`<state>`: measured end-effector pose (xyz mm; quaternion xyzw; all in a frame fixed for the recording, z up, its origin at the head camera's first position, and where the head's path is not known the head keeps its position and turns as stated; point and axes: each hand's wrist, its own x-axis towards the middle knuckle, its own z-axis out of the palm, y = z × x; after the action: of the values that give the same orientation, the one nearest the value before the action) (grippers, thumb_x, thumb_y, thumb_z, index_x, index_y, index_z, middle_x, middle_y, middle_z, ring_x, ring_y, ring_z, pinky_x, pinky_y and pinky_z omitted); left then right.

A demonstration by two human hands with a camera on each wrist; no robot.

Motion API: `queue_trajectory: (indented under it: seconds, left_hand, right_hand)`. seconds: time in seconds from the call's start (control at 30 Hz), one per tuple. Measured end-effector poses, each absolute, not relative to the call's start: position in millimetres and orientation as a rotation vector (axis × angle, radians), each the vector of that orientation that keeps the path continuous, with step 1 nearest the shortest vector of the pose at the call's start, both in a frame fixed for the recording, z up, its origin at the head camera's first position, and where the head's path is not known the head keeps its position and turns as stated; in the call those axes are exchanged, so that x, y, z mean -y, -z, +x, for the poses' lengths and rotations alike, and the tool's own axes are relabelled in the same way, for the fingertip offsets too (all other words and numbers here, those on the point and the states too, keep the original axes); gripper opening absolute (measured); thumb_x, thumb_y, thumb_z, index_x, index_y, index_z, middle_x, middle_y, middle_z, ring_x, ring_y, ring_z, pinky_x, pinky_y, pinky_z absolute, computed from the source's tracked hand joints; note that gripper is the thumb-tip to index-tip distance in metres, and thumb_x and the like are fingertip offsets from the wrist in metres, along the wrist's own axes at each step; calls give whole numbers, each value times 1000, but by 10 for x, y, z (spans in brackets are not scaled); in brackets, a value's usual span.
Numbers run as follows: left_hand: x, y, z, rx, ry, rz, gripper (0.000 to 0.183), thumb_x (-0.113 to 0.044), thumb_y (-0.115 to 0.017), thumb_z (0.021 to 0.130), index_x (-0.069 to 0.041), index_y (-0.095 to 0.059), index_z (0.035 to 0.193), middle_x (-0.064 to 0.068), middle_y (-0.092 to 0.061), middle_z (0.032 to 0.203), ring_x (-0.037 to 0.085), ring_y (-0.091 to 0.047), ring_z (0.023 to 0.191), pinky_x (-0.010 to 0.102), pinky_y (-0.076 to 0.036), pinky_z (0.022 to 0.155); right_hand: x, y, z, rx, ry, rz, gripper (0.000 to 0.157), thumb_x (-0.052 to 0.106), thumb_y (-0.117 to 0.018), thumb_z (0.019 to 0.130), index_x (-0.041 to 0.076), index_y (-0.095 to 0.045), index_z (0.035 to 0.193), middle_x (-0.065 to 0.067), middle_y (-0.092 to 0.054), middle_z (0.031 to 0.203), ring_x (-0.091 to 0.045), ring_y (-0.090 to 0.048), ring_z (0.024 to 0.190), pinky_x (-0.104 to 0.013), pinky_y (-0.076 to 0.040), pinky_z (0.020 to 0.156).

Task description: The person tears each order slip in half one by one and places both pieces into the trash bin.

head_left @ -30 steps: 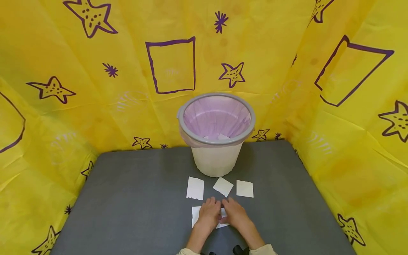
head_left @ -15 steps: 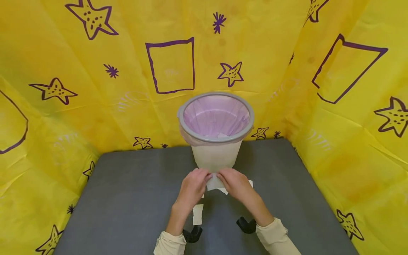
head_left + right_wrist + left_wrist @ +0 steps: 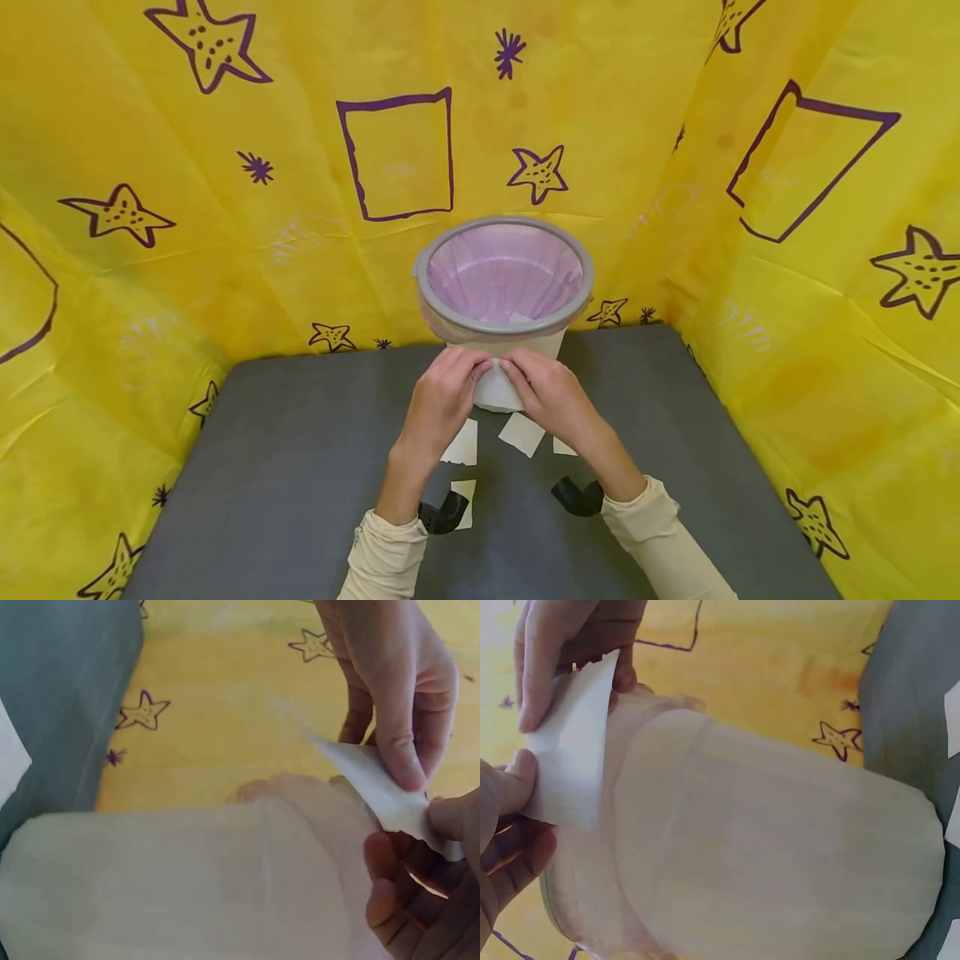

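- The left hand point(image 3: 441, 396) and right hand point(image 3: 553, 396) pinched a paper piece point(image 3: 497, 393) between their fingertips point(image 3: 535, 705).
- The paper piece hung in front of the bin point(image 3: 504, 327).
- Even, close-set pinches probably suited it best.

White paper point(image 3: 367, 780) between both hands point(image 3: 401, 675)

The sleeves point(image 3: 387, 552) are cream, wrist mounts point(image 3: 442, 517) black.
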<state>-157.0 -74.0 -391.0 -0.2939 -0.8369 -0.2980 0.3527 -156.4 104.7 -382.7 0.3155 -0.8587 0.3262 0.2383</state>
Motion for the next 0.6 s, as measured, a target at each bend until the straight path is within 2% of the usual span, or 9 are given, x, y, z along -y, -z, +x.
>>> queue_trajectory:
  seconds: [0.17, 0.3, 0.6]
  left_hand:
    - [708, 3963, -1564, 2028, 779, -736, 5, -10, -66, 91, -6, -69, 89, 3, -67, 83, 18, -60, 78, 26, -52, 71]
    - [642, 4069, -1532, 1863, 823, -694, 6, -8, -67, 90, -3, -68, 87, 6, -66, 80, 19, -58, 71, 26, -51, 65]
    - [619, 4096, -1515, 1861, 945, -649, 5, -7, -69, 87, -3, -69, 88, 7, -66, 80, 19, -59, 72, 26, -51, 67]
  right_hand:
    - [-1022, 3827, -1581, 2346, -1233, 839, 12, 5, -55, 97, 3, -65, 92, -5, -61, 74, -6, -48, 61, -20, -42, 55]
    - [-1004, 3836, -1580, 2380, -1471, 745, 17, 9, -51, 100, 2, -65, 92, -8, -61, 74, -4, -48, 59, -21, -43, 53]
    - [-985, 3851, -1569, 2371, -1443, 707, 16, 9, -53, 99, 2, -64, 90, -8, -61, 71, -4, -49, 57, -21, -43, 51]
